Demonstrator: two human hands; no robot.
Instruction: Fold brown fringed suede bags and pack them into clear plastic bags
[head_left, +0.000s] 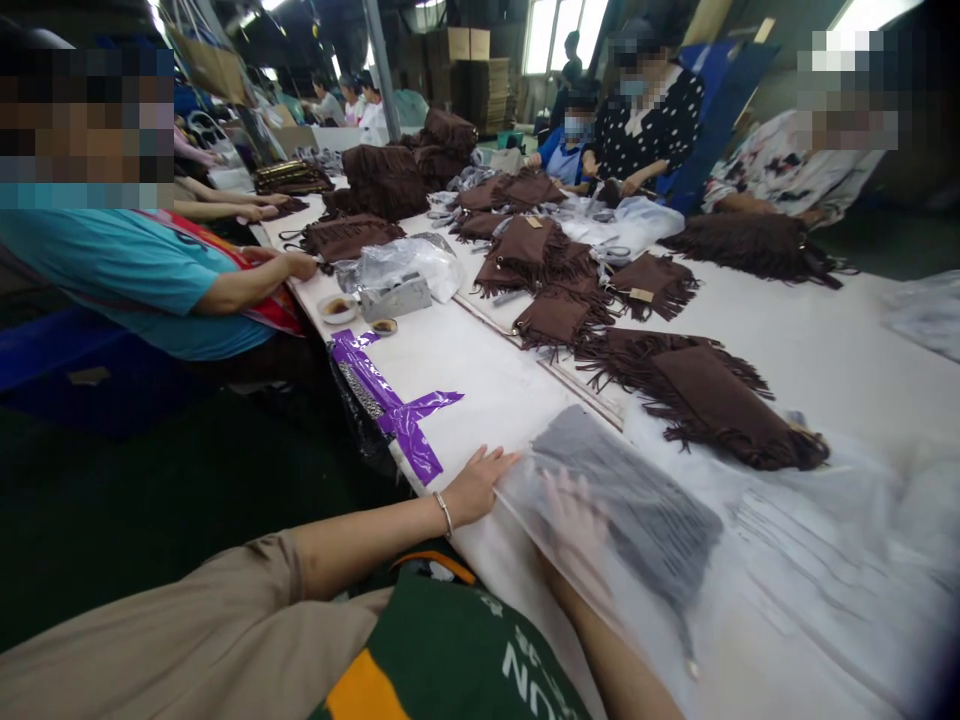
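A translucent plastic bag (517,492) lies on the near table edge, with a dark fringed bag (637,500) showing through it. My left hand (474,486), with a bracelet at the wrist, rests at the plastic's left edge, fingers stretched out. Through the plastic I see my right hand (577,525), its fingers spread beside the fringed bag. Whether that hand is inside the plastic bag or just beneath a layer of it, I cannot tell. A thin strap hangs from the fringed bag's lower end.
Brown fringed bags (712,395) lie across the white table (495,370), some piled farther back. Purple tape (405,420) covers part of the left edge. Small dishes (337,308) stand near a metal block (396,297). More plastic bags (810,560) lie at right. Co-workers stand around the table.
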